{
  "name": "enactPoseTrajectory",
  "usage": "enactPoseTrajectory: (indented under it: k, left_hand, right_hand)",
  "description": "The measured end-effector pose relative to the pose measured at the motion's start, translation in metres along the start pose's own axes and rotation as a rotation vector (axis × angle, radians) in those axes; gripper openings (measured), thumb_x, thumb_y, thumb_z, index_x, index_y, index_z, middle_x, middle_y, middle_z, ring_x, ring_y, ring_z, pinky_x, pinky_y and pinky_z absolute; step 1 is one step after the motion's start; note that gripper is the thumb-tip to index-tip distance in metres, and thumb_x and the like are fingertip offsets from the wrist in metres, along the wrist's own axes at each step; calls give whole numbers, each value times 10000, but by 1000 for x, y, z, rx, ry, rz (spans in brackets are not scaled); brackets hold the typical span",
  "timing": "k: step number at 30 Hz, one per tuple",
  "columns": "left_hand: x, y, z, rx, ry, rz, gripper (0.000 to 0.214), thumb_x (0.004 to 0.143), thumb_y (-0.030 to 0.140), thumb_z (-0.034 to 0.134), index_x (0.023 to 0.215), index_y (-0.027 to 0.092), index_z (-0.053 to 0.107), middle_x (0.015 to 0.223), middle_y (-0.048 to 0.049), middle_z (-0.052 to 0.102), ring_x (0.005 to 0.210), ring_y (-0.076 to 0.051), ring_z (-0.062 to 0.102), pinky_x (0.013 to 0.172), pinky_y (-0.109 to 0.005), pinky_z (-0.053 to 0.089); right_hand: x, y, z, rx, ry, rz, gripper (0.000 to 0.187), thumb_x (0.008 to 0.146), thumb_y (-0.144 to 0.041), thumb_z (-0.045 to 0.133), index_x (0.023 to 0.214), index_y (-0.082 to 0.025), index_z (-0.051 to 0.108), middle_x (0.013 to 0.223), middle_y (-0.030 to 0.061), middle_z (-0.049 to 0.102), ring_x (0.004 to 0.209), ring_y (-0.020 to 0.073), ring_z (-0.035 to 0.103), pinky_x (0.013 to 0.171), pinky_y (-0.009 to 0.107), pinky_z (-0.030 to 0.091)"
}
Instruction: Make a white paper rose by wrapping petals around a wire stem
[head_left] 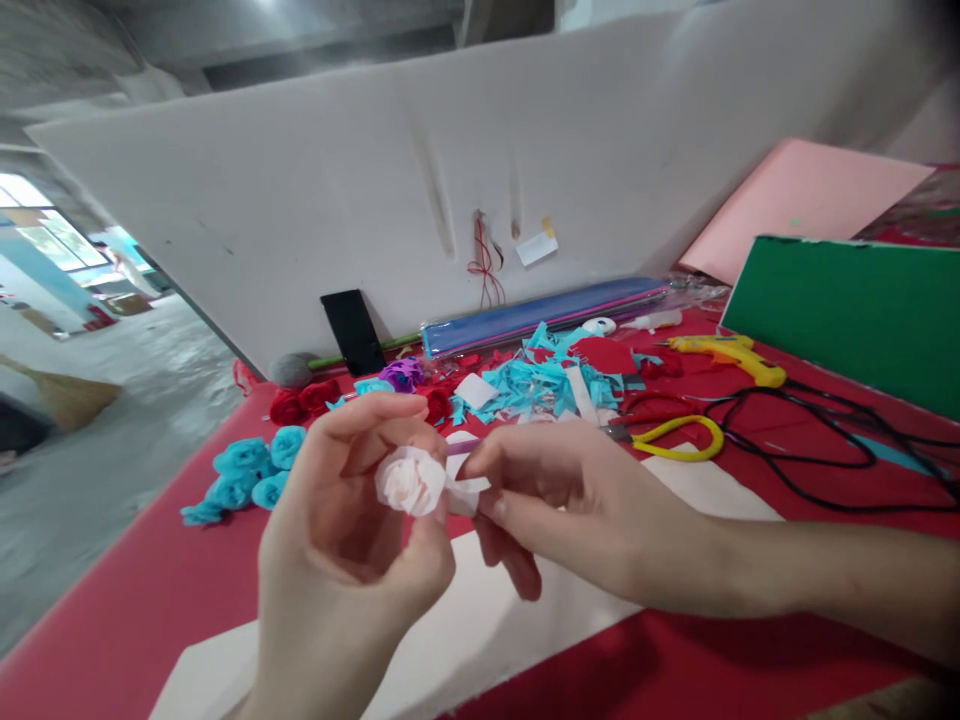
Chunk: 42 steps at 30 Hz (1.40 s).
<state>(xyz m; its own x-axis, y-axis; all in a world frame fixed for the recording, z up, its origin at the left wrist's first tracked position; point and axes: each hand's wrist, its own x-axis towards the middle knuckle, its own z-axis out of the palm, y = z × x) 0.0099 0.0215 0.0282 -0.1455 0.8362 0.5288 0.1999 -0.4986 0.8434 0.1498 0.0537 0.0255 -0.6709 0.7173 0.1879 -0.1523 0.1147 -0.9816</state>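
Between the fingers and thumb of my left hand (330, 560) is a small white paper flower (409, 481), its rolled petals facing me. My right hand (577, 510) pinches a narrow white paper strip (470, 486) that runs out from the flower's right side. Both hands are raised above a pale sheet (465, 625) on the red table. Left of my left hand lies a cluster of blue paper flowers (240, 470). Beyond my fingers are a heap of light blue paper scraps (540, 385) and red paper flowers (304, 402).
Yellow-handled scissors (679, 438) and a yellow glue gun (724, 352) with a looping black cord (795, 480) lie at the right. A green board (847, 315) stands behind them. A black phone (352, 331) leans on the white panel (300, 200) at the back.
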Motion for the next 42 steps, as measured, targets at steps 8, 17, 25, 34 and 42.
enactPoseTrajectory:
  k: [8, 17, 25, 34, 42]
  left_hand:
    - [0, 1, -7, 33, -88, -4, 294, 708, 119, 553, 966, 255, 518, 742, 27, 513, 641, -85, 511, 533, -116, 474]
    - [12, 5, -16, 141, -346, -59, 328, 698, 67, 537, 940, 285, 576, 778, 36, 587, 695, -74, 612, 593, -69, 503]
    - [16, 7, -23, 163, -470, -130, 292, 709, 63, 510, 866, 300, 575, 762, 68, 616, 679, -79, 621, 576, -101, 508]
    - [19, 4, -24, 155, -487, -68, 304, 697, 28, 497, 847, 280, 576, 776, 66, 597, 683, -58, 600, 596, -79, 492]
    - [19, 2, -32, 155, -645, 21, 424, 704, -26, 432, 973, 291, 518, 864, 46, 556, 743, -71, 604, 596, -87, 508]
  right_hand:
    - [1, 0, 3, 45, 58, 26, 87, 789, -203, 534, 727, -150, 504, 578, -38, 510, 435, 38, 491, 434, 154, 429]
    - [2, -9, -8, 18, -61, 179, 112, 795, -190, 544, 707, -142, 496, 557, -34, 485, 415, 46, 459, 408, 167, 394]
    - [2, -10, -9, 100, -152, 241, 72, 827, -210, 520, 783, -153, 517, 581, -39, 487, 409, 36, 469, 398, 145, 395]
    - [1, -11, -11, 230, -205, 297, 86, 845, -187, 492, 772, -148, 516, 581, -42, 483, 379, 33, 493, 383, 137, 427]
    - [3, -12, -11, 440, -284, 400, 160, 835, -71, 411, 702, -106, 493, 542, -41, 453, 409, 33, 494, 406, 126, 452]
